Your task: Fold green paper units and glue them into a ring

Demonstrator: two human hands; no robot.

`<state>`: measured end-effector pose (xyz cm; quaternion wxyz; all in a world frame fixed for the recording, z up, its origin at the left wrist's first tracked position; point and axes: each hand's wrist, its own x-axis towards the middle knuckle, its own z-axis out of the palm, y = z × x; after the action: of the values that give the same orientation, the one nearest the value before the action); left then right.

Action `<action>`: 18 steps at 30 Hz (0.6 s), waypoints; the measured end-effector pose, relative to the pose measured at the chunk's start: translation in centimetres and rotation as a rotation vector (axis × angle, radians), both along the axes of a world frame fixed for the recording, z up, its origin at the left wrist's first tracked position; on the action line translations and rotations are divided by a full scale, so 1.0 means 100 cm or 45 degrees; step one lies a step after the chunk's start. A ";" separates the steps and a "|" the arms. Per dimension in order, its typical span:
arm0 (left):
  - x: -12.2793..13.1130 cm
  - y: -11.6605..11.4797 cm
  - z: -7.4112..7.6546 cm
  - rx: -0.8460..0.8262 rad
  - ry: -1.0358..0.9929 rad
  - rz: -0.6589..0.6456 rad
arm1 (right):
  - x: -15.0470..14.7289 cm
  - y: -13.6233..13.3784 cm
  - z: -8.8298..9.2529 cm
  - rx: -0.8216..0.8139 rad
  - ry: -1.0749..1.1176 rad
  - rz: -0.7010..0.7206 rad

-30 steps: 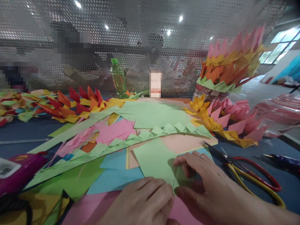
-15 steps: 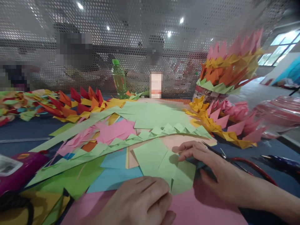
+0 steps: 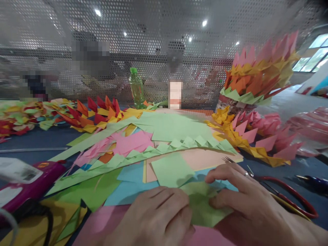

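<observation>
My left hand (image 3: 159, 217) lies curled on a small piece of light green paper (image 3: 205, 206), pressing its left edge down on the pink sheet (image 3: 102, 222). My right hand (image 3: 238, 201) pinches the same green piece from the right, fingers bent over a fold, a ring on one finger. A flat light green square (image 3: 170, 169) lies just beyond the hands on blue paper (image 3: 128, 188).
Red and yellow handled scissors (image 3: 284, 196) lie right of my right hand. Chains of folded paper points (image 3: 174, 145) and loose coloured sheets cover the blue table. A tall folded paper crown (image 3: 256, 75), a green bottle (image 3: 135, 87), a magenta device (image 3: 28, 186), a mesh screen behind.
My right hand has come back from near the scissors to the green piece and bent it over. The view has shifted slightly left.
</observation>
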<state>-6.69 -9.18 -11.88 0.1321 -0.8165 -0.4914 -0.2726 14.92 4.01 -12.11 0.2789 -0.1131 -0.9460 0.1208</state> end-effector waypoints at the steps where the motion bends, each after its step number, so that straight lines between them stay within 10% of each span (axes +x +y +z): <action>1: 0.000 0.000 0.003 0.024 0.001 0.005 | 0.001 -0.002 0.000 0.055 0.001 0.004; 12: -0.010 0.008 0.010 0.101 0.023 0.000 | 0.008 -0.001 -0.005 0.598 -0.075 0.004; 18: -0.009 0.005 0.005 -0.297 0.104 -0.034 | -0.005 0.000 -0.002 0.278 -0.172 0.066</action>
<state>-7.55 -8.72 -11.36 0.0526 -0.8433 -0.5030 -0.1819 14.47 3.99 -12.31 0.2220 -0.0655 -0.9727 0.0164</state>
